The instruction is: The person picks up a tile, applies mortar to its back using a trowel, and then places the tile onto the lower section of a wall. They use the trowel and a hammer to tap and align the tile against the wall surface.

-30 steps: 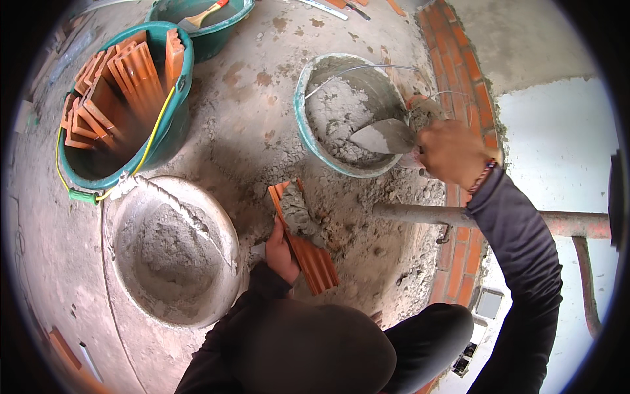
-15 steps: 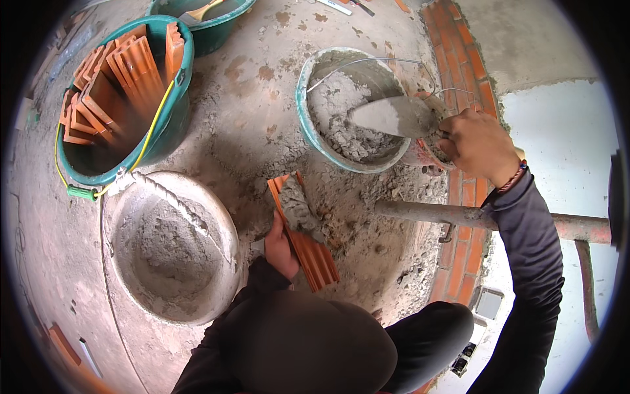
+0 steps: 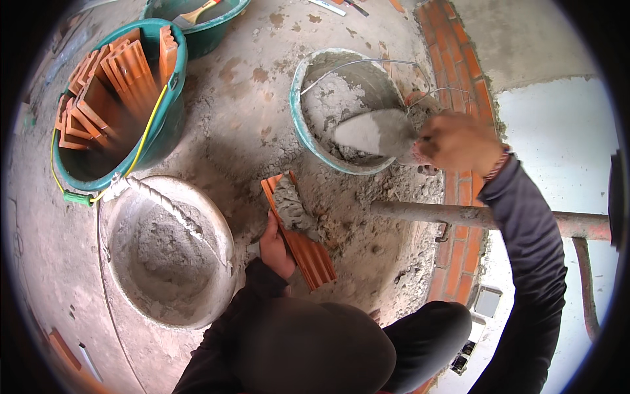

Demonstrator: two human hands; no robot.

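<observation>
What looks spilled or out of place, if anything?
Crumbly grey lumps litter the grey concrete floor near the round teal-rimmed bucket and orange-red brick strip. They look spilled, lying loose outside the bucket.

long dark sleeves (image 3: 531, 230), dark trousers (image 3: 430, 335) and a patterned reddish bracelet (image 3: 497, 163) are worn.

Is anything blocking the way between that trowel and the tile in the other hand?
The bucket's near rim lies between the trowel in the right hand and the ribbed clay tile in the left hand; whether the trowel clears it is unclear. Nothing else visible stands there.
</observation>
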